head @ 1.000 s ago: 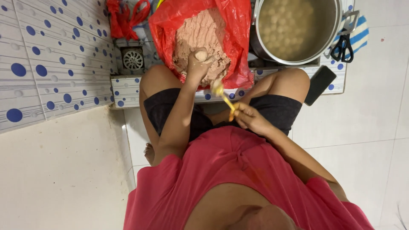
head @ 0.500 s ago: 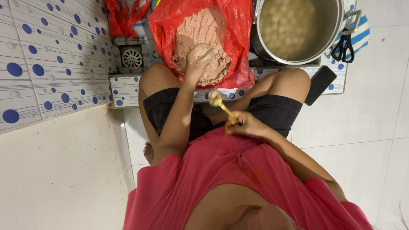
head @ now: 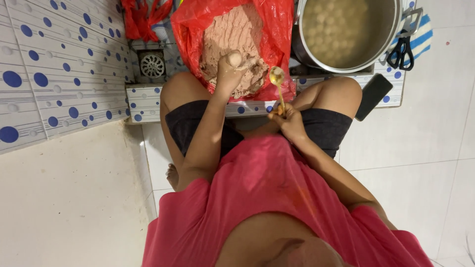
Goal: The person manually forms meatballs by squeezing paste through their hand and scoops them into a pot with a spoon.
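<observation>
Over the far edge of the floor, between the person's raised knees, a red plastic bag (head: 277, 34) lies open with a mound of pinkish-brown paste (head: 232, 44) heaped inside it. The left hand (head: 231, 66) is at the near part of that mound, its fingers (head: 236, 60) curled shut around a small rounded lump of the paste that bulges out at the top of the fist. The right hand (head: 288, 118) sits nearer, just above the dark shorts and between the thighs, with its fingers closed on the handle of a yellowish spoon (head: 277, 81). The spoon stands nearly upright, and its bowl points far toward the near edge of the bag, close beside the left hand but apart from it.

To the right of the bag, touching its side, stands a large metal pot (head: 391, 37) filled with cloudy liquid and many pale round balls. Black-handled scissors (head: 402, 49) lie just right of the pot on a blue-striped cloth. A dark phone (head: 373, 96) lies on the floor tiles beside the right knee. At the far left, a round metal floor drain (head: 152, 64) sits by the blue-dotted tiled wall (head: 59, 74).
</observation>
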